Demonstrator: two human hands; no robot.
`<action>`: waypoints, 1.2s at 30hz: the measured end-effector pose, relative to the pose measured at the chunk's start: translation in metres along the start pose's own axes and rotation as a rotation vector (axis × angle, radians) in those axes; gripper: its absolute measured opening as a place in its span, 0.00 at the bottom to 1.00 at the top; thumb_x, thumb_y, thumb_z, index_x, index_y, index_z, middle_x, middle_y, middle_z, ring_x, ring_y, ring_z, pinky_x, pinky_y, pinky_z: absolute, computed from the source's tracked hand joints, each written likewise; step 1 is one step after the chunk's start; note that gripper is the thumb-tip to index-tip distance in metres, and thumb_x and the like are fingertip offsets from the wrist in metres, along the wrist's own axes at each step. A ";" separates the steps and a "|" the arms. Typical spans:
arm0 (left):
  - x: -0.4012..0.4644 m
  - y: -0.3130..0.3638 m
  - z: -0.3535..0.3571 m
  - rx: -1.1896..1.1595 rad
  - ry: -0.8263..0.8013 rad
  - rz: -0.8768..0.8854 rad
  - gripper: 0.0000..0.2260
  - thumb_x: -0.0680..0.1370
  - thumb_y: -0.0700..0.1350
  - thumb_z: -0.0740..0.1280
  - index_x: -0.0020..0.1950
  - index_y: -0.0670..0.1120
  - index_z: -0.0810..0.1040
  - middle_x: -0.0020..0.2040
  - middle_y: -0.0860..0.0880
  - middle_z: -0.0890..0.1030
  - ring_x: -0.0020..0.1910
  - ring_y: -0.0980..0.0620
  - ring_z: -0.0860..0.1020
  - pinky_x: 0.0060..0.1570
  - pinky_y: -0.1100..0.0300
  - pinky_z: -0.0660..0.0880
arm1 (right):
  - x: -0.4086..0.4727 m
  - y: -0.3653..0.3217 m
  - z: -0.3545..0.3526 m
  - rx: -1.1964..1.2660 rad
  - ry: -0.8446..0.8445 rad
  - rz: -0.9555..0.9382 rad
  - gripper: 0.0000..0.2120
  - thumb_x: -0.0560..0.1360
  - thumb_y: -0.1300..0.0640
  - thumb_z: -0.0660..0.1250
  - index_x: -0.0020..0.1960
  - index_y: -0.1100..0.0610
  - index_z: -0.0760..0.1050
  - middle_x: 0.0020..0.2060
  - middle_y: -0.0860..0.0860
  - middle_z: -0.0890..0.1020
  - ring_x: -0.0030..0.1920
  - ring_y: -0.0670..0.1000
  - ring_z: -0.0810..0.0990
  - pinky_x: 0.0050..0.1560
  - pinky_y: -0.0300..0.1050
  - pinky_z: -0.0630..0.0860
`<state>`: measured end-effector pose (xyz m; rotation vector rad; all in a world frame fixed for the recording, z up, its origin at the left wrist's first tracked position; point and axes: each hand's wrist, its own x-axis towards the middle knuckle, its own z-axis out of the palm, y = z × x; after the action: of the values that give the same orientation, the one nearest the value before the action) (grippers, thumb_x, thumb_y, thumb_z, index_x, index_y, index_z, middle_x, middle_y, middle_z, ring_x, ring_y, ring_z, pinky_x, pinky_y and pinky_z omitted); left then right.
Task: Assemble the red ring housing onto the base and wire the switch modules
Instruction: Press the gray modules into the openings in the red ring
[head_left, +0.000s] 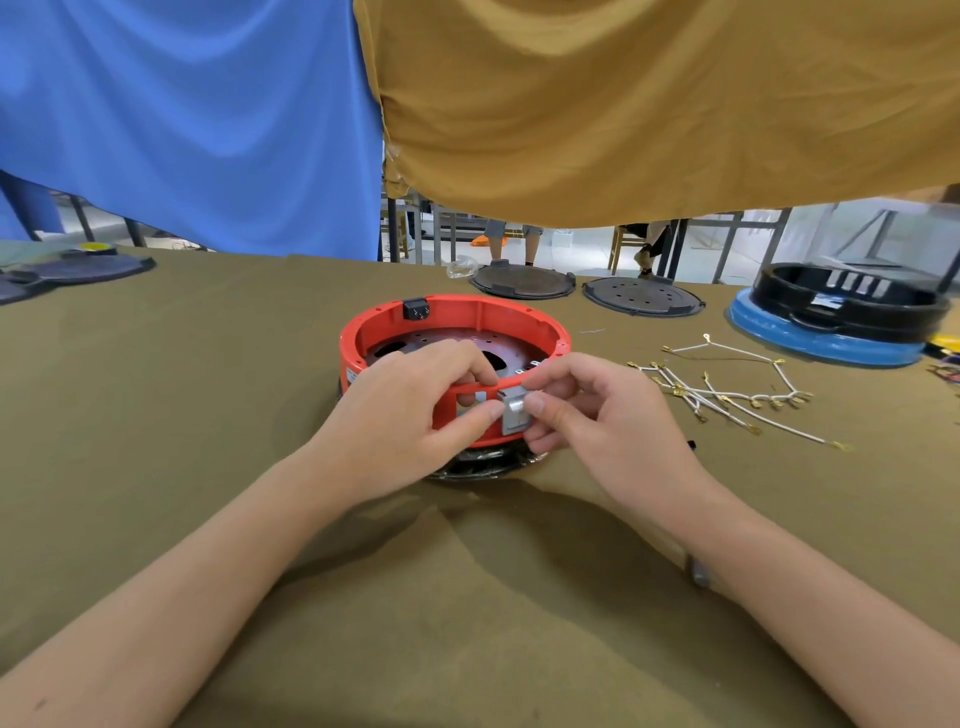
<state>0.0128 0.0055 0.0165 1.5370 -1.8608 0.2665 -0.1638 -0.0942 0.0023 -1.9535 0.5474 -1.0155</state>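
The red ring housing (457, 317) sits on a black base (483, 462) at the table's middle, with a perforated metal plate (452, 345) inside it. A black socket (415, 309) is fitted in its far wall. My left hand (410, 410) grips the ring's near wall, fingers hooked over the rim and thumb outside. My right hand (587, 410) pinches a small grey switch module (514, 413) with a round shaft against the outside of the near wall, next to a rectangular opening. My left thumb touches the module too.
A bundle of white wires with brass terminals (727, 389) lies to the right. Two dark round plates (522, 283) (644, 296) rest at the back, a black housing on a blue base (841, 317) at far right. Dark discs (78, 267) lie far left. Blue and tan cloths hang above.
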 end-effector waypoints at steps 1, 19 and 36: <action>0.000 0.000 0.000 -0.005 0.003 -0.004 0.09 0.77 0.53 0.65 0.51 0.50 0.78 0.44 0.56 0.81 0.45 0.57 0.79 0.44 0.54 0.75 | 0.000 -0.001 -0.002 -0.017 -0.007 -0.004 0.04 0.76 0.66 0.70 0.49 0.60 0.81 0.35 0.54 0.84 0.34 0.53 0.84 0.41 0.51 0.84; 0.001 0.008 0.007 -0.053 0.070 -0.083 0.05 0.74 0.51 0.67 0.45 0.51 0.76 0.35 0.56 0.80 0.37 0.56 0.79 0.41 0.52 0.73 | 0.018 -0.002 -0.019 -0.716 -0.255 -0.276 0.17 0.83 0.54 0.59 0.70 0.54 0.74 0.67 0.46 0.75 0.73 0.46 0.63 0.71 0.36 0.56; 0.002 0.006 0.010 0.073 0.029 -0.154 0.08 0.74 0.54 0.60 0.39 0.52 0.71 0.33 0.53 0.75 0.36 0.57 0.73 0.47 0.54 0.65 | 0.021 -0.006 -0.023 -0.634 -0.292 -0.237 0.15 0.82 0.49 0.61 0.65 0.49 0.79 0.56 0.45 0.80 0.60 0.43 0.70 0.57 0.30 0.64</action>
<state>0.0035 -0.0003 0.0120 1.7070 -1.7169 0.2871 -0.1706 -0.1164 0.0244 -2.7271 0.5185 -0.7191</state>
